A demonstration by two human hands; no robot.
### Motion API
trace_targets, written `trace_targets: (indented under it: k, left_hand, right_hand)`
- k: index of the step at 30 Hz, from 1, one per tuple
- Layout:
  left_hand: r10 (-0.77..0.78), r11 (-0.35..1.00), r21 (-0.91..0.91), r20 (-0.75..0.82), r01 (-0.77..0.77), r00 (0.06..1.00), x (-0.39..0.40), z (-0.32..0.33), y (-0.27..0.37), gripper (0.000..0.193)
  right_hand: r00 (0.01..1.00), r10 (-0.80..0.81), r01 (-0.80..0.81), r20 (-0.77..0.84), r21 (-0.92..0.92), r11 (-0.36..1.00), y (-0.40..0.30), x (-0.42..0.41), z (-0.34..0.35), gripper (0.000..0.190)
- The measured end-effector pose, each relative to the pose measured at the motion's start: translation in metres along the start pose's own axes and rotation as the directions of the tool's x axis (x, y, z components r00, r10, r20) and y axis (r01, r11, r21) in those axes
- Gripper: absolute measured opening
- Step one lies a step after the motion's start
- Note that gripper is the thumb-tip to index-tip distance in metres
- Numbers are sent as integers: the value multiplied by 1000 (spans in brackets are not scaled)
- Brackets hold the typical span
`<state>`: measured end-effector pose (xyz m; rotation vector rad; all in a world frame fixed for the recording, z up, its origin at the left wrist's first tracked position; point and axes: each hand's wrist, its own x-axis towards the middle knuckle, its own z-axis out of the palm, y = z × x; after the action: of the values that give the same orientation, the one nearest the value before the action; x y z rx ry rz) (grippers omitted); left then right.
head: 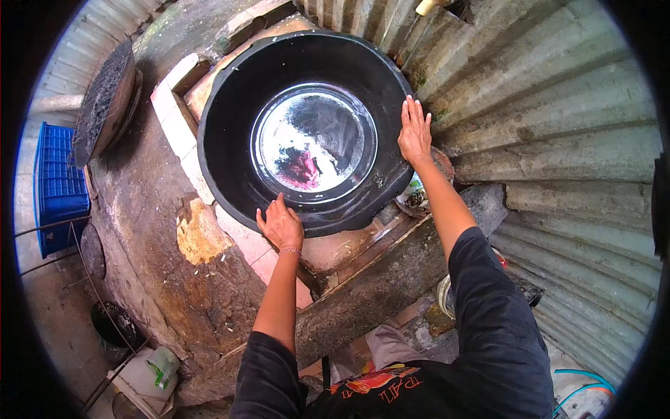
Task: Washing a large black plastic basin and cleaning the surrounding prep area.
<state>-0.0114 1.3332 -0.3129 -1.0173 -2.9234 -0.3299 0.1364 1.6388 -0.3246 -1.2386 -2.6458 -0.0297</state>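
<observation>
A large round black plastic tub (pixel 230 125) sits before me, its outer edge over a tiled ledge. Its shiny bottom reflects light, with a pinkish-red patch (pixel 303 167) that may be a reflection or a wet thing. My left hand (pixel 282 225) is at the near-left rim, its fingers bent over the edge. At the right rim lies my right hand (pixel 416 131), fingers nearly straight against the edge; whether it grips is unclear. Partly covered by the tub and my right forearm is a container (pixel 413 191) with mixed contents.
Corrugated sheeting (pixel 544 136) walls the right side close to the tub. A raised concrete edge (pixel 377 288) runs between me and the ledge. On the left are a blue plastic crate (pixel 60 188), a round vessel topped with a grate (pixel 107 99) and a black bucket (pixel 115 330).
</observation>
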Motion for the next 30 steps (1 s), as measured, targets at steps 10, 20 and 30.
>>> trace_targets:
  k: [10, 20, 30]
  left_hand:
    - [-18, 1000, -7, 16, 18, 1000, 0, -1, 1, 35]
    - [-30, 1000, 5, 23, 30, 999, 0, -1, 0, 35]
    - [-19, 1000, 1, 6, 19, 1000, -1, 1, -1, 34]
  right_hand:
    - [1000, 7, -7, 14, 2, 1000, -1, 0, 0, 55]
    - [1000, 10, -10, 13, 15, 1000, -3, 0, -1, 55]
    - [1000, 9, -9, 13, 14, 1000, -1, -1, 2, 56]
